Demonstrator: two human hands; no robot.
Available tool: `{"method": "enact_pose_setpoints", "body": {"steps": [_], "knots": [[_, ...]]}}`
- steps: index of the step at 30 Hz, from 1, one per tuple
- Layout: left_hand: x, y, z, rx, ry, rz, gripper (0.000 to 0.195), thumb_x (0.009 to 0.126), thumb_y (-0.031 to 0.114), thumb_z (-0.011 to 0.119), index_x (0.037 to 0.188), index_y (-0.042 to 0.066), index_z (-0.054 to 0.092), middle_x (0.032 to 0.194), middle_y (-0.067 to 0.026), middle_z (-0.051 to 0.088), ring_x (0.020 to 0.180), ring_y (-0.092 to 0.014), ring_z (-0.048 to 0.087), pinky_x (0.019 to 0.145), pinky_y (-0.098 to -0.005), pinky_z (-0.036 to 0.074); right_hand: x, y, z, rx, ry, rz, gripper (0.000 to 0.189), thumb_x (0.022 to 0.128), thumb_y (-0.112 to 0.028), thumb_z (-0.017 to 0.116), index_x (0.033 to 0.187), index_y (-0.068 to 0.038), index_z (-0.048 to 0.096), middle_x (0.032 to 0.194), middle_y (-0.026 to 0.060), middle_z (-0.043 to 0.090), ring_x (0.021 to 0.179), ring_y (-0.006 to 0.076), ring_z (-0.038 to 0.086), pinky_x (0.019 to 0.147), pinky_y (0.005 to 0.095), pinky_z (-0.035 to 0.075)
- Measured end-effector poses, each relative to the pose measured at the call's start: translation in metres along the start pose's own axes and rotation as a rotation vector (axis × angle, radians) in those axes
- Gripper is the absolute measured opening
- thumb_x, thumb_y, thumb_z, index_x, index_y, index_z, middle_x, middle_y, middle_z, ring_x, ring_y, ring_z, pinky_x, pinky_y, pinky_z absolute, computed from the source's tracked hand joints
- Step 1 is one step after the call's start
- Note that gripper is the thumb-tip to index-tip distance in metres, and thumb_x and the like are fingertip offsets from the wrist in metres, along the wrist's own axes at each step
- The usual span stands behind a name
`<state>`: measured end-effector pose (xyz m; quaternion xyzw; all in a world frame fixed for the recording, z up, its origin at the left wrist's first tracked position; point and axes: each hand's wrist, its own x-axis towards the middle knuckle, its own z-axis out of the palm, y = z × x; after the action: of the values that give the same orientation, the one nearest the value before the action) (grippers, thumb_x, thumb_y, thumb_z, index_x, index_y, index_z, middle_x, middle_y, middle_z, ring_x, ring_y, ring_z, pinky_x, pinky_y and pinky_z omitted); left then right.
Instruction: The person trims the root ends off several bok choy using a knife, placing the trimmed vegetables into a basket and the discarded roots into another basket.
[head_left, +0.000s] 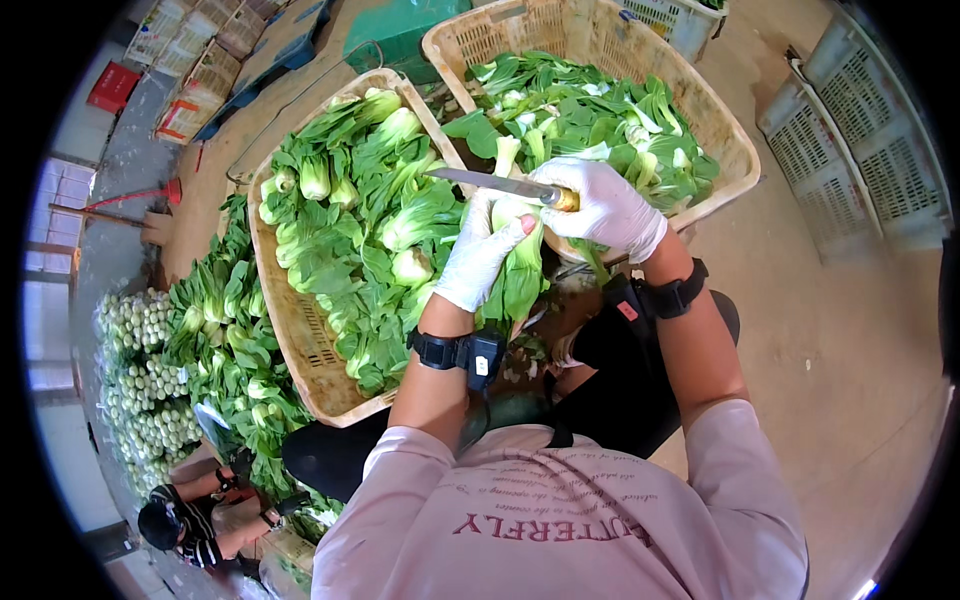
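Observation:
My left hand (480, 259), in a white glove with a bare thumb tip, holds a head of bok choy (523, 262) with its leaves hanging down toward me. In my gloved right hand (600, 206) is a knife (495, 182) with a yellowish handle. Its blade points left and passes above the top of the bok choy in my left hand. Left of my hands stands a plastic crate (300, 360) of whole bok choy heads (409, 217). Beyond my right hand, another crate (720, 142) holds loose leaves and cut pieces (600, 112).
Piled bok choy (232, 337) lies left of the near crate, beside bundled pale-stemmed vegetables (150, 375). A co-worker (195, 525) sits at lower left. Stacked crates (847, 142) stand at right. A green container (397, 34) is behind the crates. Leaf scraps litter the floor between my legs.

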<state>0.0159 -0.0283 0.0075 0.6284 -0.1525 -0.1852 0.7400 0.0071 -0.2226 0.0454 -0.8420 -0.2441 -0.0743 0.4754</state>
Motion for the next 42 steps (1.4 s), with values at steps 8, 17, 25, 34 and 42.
{"method": "enact_pose_setpoints", "body": {"steps": [8,17,25,34,42], "knots": [[-0.014,0.013,-0.006,-1.007,-0.234,-0.167,0.074,0.092,0.057,0.039,0.143,0.004,0.028,0.131,-0.0204,0.048,0.113,-0.035,0.054,0.093,-0.0456,0.047,-0.02,0.081,-0.043,-0.677,0.625,0.387,0.032,0.081,-0.027,0.062,0.107,-0.008,0.064,0.093,0.017,0.063,0.078,0.0322,0.062,0.067,0.0371,0.05],[-0.013,-0.011,-0.004,-0.786,0.129,-0.099,0.06,0.088,0.041,0.061,0.131,0.004,0.042,0.114,-0.0156,0.057,0.104,-0.029,0.058,0.087,-0.0439,0.051,-0.009,0.002,0.013,0.561,0.134,0.362,0.041,0.083,-0.034,0.066,0.107,-0.002,0.06,0.081,0.0067,0.064,0.07,0.0101,0.059,0.064,0.0285,0.048],[-0.013,-0.005,0.006,-0.543,0.385,-0.027,0.044,0.086,0.029,0.066,0.121,0.009,0.048,0.114,-0.0057,0.055,0.105,-0.02,0.055,0.091,-0.037,0.048,-0.018,-0.006,0.027,-0.18,0.123,0.13,0.033,0.076,-0.018,0.071,0.103,-0.002,0.06,0.076,0.0164,0.058,0.064,0.0285,0.056,0.061,0.0338,0.045],[-0.009,-0.008,0.002,-0.945,0.598,-0.084,0.05,0.09,0.052,0.047,0.114,0.008,0.054,0.107,-0.0138,0.06,0.097,-0.029,0.058,0.089,-0.0447,0.047,-0.012,-0.007,0.03,0.398,0.596,0.271,0.01,0.082,-0.012,0.06,0.089,-0.004,0.063,0.07,0.0003,0.062,0.059,0.0078,0.054,0.054,0.0248,0.044],[-0.057,0.03,-0.112,-0.702,1.002,0.111,0.042,0.09,0.045,0.047,0.109,0.01,0.059,0.109,-0.0128,0.062,0.099,-0.028,0.059,0.091,-0.0441,0.046,-0.028,0.078,-0.055,-0.57,0.69,0.348,0.05,0.077,-0.025,0.071,0.121,-0.005,0.056,0.12,0.0241,0.052,0.112,0.0344,0.049,0.093,0.0373,0.039]]}}
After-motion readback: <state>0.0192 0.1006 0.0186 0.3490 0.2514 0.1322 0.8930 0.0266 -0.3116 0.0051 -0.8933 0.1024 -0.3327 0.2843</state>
